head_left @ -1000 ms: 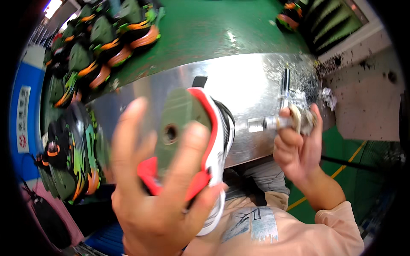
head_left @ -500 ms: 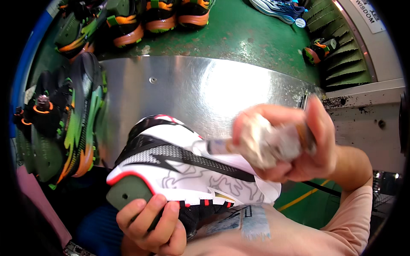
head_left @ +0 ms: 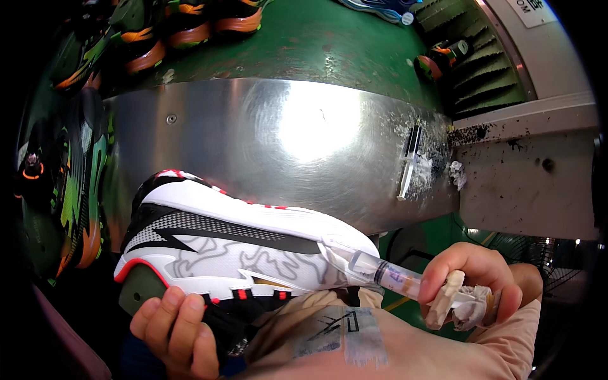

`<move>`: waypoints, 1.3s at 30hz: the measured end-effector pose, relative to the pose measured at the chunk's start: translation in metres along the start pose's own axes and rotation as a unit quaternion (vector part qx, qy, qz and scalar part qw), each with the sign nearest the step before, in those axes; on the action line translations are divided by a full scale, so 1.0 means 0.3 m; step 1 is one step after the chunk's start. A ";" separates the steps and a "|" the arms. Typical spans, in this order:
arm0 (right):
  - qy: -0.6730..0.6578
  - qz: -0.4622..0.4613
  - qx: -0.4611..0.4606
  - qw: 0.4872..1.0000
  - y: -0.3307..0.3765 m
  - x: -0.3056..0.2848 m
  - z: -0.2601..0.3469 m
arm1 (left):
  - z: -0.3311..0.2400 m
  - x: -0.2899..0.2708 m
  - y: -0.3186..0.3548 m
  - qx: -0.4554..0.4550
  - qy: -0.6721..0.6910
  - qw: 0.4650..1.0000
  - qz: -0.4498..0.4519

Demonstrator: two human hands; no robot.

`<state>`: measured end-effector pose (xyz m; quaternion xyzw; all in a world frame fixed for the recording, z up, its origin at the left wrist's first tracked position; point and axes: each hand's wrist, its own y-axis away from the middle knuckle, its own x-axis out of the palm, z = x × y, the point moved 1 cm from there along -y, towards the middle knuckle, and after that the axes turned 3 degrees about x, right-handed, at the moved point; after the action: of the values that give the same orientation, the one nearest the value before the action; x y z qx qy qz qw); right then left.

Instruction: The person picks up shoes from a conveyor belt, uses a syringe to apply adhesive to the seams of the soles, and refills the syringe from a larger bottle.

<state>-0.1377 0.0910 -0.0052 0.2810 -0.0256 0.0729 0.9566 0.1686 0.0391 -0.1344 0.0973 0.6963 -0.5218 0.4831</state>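
Note:
A white, black and grey sports shoe (head_left: 221,237) with red trim lies on its side before me, its sole facing away. A dark green shoe last (head_left: 140,288) fills its heel opening. My left hand (head_left: 180,326) is closed on the shoe at the collar and last, its fingertips pressed on the green edge. In my right hand (head_left: 475,275) is a clear syringe (head_left: 399,278), its plunger end wrapped in pale, crumpled tape. The syringe's front end lies against the shoe's toe area, along the line where upper meets sole; its very tip is hard to make out.
A shiny metal plate (head_left: 240,136) edges the green bench (head_left: 329,57). On it lies a dark-and-white syringe (head_left: 410,161) amid white residue. Several black, green and orange shoes (head_left: 82,183) stand left and at the back. A small shoe (head_left: 441,59) sits by green brush-like flaps (head_left: 487,60).
My right hand has come down and to the right with the syringe, from mid-sole to the toe. The view has swung rightward, and the bench syringe now shows. My left hand keeps its hold.

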 end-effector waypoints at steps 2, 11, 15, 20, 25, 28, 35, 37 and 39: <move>-0.066 0.088 -0.049 0.993 -0.016 -0.057 -0.051 | -0.001 -0.006 -0.032 -0.006 0.008 1.000 0.011; -0.271 0.044 -0.051 0.960 -0.002 -0.206 -0.277 | 0.097 0.009 -0.345 0.125 0.016 0.985 0.119; -0.374 0.016 -0.069 0.925 -0.039 -0.243 -0.387 | 0.156 0.121 -0.515 0.188 0.036 0.955 0.226; -0.435 0.020 -0.095 0.895 -0.063 -0.278 -0.450 | 0.101 0.056 -0.546 0.132 -0.057 0.949 0.282; -0.415 0.021 -0.127 0.901 -0.081 -0.286 -0.471 | -0.085 0.060 -0.576 -0.002 -0.113 0.952 0.285; -0.385 0.013 -0.141 0.912 -0.076 -0.288 -0.462 | -0.157 0.068 -0.653 -0.018 -0.111 0.954 0.277; -0.326 -0.052 -0.187 0.925 -0.049 -0.358 -0.438 | -0.110 0.148 -0.643 -0.193 -0.001 0.951 0.240; -0.303 -0.064 -0.279 0.909 -0.032 -0.436 -0.400 | -0.006 0.147 -0.735 -0.198 0.022 0.950 0.239; -0.264 -0.104 -0.326 0.902 -0.036 -0.488 -0.383 | 0.050 0.280 -0.924 -0.229 0.097 0.946 0.207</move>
<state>-0.2797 0.1260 -0.1209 -0.0370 -0.2701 -0.1161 0.9551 -0.0433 -0.1252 -0.0238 0.1761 0.8050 -0.2244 0.5201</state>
